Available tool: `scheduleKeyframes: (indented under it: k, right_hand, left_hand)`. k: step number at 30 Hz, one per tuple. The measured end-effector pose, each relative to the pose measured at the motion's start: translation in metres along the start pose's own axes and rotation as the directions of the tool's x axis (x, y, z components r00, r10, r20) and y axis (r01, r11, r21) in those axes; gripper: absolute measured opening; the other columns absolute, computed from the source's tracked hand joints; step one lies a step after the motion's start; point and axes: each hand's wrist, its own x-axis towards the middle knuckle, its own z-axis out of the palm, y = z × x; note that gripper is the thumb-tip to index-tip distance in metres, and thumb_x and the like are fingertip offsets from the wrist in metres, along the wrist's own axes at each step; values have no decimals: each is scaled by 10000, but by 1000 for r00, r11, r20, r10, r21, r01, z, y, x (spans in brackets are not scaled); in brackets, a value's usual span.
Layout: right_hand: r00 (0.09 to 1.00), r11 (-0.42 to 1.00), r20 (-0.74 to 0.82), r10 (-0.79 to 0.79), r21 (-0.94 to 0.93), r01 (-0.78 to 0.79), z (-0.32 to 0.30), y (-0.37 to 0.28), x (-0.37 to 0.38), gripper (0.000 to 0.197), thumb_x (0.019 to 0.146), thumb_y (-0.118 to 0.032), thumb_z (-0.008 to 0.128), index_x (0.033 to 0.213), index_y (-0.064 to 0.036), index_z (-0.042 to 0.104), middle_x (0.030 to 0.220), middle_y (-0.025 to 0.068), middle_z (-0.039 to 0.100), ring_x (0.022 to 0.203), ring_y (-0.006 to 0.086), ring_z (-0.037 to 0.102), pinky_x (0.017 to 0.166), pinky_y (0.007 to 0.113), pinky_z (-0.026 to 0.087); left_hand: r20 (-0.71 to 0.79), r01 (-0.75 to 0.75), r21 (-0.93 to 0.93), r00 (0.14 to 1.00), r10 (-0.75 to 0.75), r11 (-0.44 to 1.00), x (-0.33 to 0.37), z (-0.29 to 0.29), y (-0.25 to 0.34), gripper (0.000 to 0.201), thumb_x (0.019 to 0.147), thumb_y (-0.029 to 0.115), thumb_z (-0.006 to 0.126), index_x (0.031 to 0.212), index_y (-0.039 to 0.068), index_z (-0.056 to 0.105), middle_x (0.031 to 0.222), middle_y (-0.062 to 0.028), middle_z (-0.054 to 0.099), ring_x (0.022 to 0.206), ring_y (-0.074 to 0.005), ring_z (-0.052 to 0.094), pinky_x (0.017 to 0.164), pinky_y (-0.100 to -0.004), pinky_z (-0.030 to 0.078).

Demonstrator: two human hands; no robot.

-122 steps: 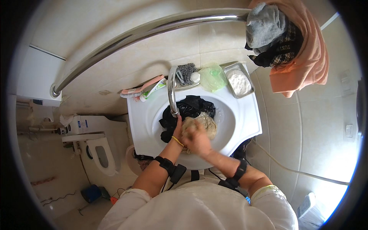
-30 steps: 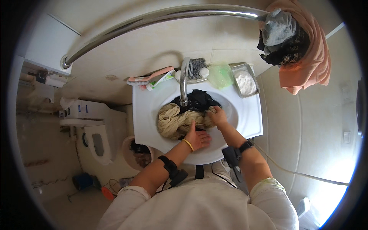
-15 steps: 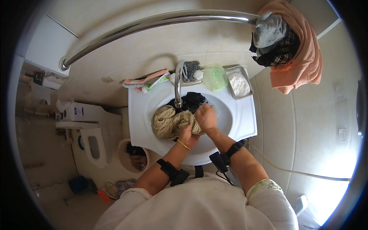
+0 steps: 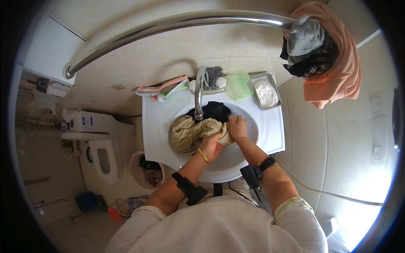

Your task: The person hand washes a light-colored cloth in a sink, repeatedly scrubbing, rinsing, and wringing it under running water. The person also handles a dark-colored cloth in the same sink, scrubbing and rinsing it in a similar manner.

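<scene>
A wet khaki garment lies bunched in the white washbasin, under the chrome faucet. My left hand, with a yellow bangle at its wrist, is wrapped round the garment's right part from the near side. Just right of it, my right hand is closed in a fist on the garment's right end; its fingertips are hidden. Behind the khaki cloth a black cloth rests in the bowl.
Along the basin's back edge sit a pink brush, a toothpaste-like tube, a green plastic bag and a metal tray of white powder. Clothes hang from the chrome rail. A laundry bucket and toilet stand left.
My right hand has shifted slightly right and turned, pulling the garment's end along. My left hand has moved a little right and up round the cloth. The view has shifted slightly.
</scene>
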Motion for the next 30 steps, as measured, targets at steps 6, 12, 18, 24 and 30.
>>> scheduleKeyframes:
  k: [6,12,18,24,30]
  right_hand:
    - [929,813,343,139,-575,91,38,74,-1,496,794,-289,582,1219,-56,473,1298,224,351,1172,458,380,897,498,430]
    - [979,983,197,-46,-167,79,31,46,8,326,769,-305,597,966,-46,619,814,214,647,761,340,646,702,423,504]
    - [869,896,220,-443,85,436,-2,-9,-69,398,718,-246,654,1044,-28,588,1064,228,522,950,372,545,810,419,473]
    - [968,964,29,-250,-84,252,5,-20,-48,407,778,-260,596,1099,-14,553,1026,276,534,940,438,521,844,453,441]
    - [975,996,205,-83,33,78,-13,13,-35,277,815,-203,567,1005,-1,579,1038,288,548,990,423,513,844,439,431]
  left_hand:
    - [-587,299,-21,769,-254,954,-2,-19,4,420,884,375,556,1224,134,503,1194,-55,556,1120,-236,499,1015,-469,324]
    - [-563,294,-3,789,-245,956,-1,-22,3,493,857,482,562,1223,156,508,1233,-46,504,1187,-238,421,1009,-502,307]
    - [215,345,-341,934,-284,875,12,-38,17,490,873,543,489,1170,157,543,1186,-61,550,1131,-220,490,964,-430,392]
    - [-259,150,-186,946,-196,971,14,-28,-12,272,929,274,436,1070,83,567,1087,-74,603,992,-197,582,864,-372,485]
    - [-213,196,-127,952,-219,972,10,-9,9,335,929,364,424,1043,89,577,1050,-67,621,988,-229,587,895,-398,465]
